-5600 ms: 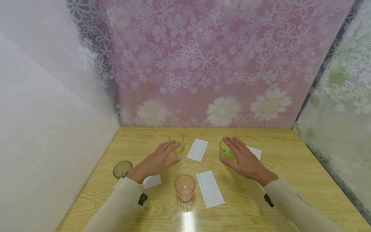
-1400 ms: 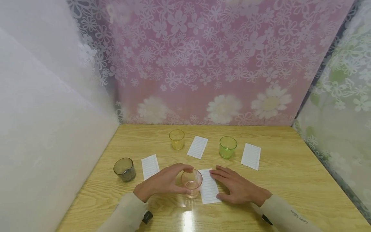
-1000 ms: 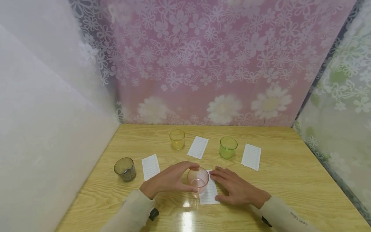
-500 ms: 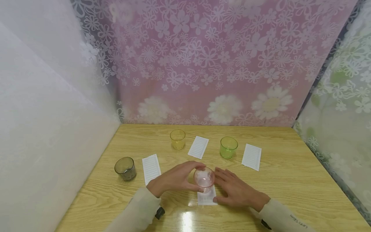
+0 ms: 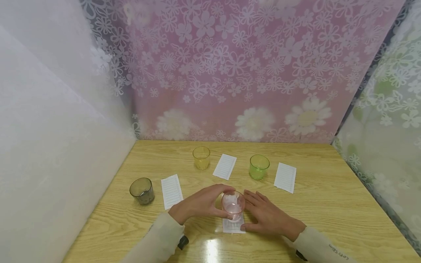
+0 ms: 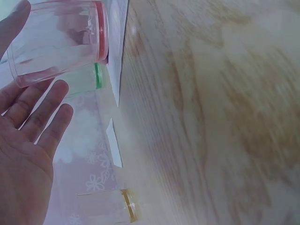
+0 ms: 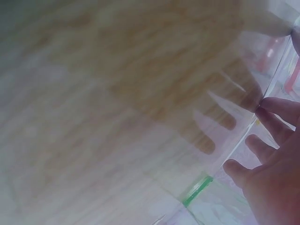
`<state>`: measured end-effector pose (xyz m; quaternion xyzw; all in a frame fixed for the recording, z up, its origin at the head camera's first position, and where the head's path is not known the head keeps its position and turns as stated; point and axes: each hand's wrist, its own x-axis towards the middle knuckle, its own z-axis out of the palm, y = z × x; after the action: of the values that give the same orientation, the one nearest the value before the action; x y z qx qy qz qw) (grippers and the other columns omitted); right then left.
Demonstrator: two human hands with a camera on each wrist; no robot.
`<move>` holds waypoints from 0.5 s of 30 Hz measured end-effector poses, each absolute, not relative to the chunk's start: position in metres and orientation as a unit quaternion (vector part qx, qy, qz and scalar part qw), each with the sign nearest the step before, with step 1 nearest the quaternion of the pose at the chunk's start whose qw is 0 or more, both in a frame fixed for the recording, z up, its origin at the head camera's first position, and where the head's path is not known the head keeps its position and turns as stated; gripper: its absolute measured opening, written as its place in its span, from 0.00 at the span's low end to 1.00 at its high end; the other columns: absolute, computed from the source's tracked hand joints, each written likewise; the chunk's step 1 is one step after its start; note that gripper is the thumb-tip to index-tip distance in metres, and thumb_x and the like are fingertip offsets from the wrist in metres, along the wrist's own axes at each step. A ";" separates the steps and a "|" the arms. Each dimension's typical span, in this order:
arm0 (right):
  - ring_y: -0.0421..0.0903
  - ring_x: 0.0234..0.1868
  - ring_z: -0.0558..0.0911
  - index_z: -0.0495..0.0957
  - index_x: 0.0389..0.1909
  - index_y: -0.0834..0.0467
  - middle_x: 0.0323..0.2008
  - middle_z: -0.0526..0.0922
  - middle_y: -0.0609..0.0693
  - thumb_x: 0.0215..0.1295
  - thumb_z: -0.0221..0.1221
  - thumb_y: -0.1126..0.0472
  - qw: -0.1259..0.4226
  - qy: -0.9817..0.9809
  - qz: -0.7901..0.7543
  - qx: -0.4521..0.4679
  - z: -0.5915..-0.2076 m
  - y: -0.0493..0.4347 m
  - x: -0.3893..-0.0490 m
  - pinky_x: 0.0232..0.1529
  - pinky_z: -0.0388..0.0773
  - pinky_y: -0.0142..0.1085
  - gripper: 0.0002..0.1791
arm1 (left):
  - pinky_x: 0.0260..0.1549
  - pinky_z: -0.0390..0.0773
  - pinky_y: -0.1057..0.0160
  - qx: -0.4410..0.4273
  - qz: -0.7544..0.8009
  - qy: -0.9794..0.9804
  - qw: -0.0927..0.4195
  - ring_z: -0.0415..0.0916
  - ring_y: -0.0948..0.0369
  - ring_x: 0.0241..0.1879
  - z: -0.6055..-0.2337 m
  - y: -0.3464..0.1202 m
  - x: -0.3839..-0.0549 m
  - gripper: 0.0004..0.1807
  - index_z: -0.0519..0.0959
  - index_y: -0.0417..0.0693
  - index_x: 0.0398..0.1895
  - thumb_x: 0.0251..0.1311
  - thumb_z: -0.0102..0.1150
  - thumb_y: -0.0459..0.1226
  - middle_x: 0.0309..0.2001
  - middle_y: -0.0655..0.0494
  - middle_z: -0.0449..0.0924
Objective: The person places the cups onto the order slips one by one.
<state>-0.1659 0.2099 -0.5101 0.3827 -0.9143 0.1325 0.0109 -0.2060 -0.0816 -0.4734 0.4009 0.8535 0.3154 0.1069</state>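
My left hand (image 5: 204, 202) grips a clear pink glass (image 5: 233, 206) between thumb and fingers, upright. Beneath the glass lies a lined paper slip (image 5: 233, 228), its lower part showing in front of it. In the left wrist view the base of the pink glass (image 6: 58, 40) sits right at the paper, while the hand's other fingers (image 6: 49, 101) stay spread. My right hand (image 5: 269, 215) rests along the slip's right edge, fingers extended, thumb and fingertips touching the paper. The right wrist view shows those fingertips (image 7: 268, 105) at the paper's edge, with the tabletop reflecting them.
A smoky grey glass (image 5: 142, 191) stands at left beside a lined slip (image 5: 171, 191). Farther back stand a yellow glass (image 5: 201, 158) with a slip (image 5: 225, 166) and a green glass (image 5: 259, 167) with another slip (image 5: 285, 178). A floral curtain (image 5: 230, 73) hangs behind the wooden table.
From hovering apart, both hands have come down. The left took hold of the pink glass and slid it right onto the slip; the right settled at the slip's edge. In the last half second little moved.
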 end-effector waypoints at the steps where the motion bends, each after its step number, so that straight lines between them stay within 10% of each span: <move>1: 0.68 0.79 0.71 0.73 0.78 0.60 0.77 0.73 0.64 0.73 0.63 0.29 0.014 -0.914 0.133 0.383 -0.511 0.210 -0.166 0.75 0.67 0.71 0.47 | 0.73 0.76 0.58 0.402 0.316 0.853 0.107 0.74 0.67 0.72 -0.474 -0.081 -0.206 0.46 0.70 0.56 0.81 0.63 0.78 0.57 0.70 0.66 0.79; 15: 0.68 0.78 0.71 0.70 0.80 0.61 0.77 0.74 0.63 0.74 0.63 0.30 0.028 -0.910 0.132 0.392 -0.510 0.209 -0.164 0.73 0.68 0.72 0.47 | 0.72 0.77 0.57 0.392 0.313 0.857 0.116 0.74 0.66 0.72 -0.481 -0.081 -0.207 0.47 0.69 0.56 0.81 0.64 0.76 0.60 0.71 0.66 0.79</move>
<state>-0.1643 0.2089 -0.5103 0.3915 -0.9103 0.1317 0.0276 -0.2073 -0.0807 -0.4811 0.3923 0.8570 0.3132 0.1164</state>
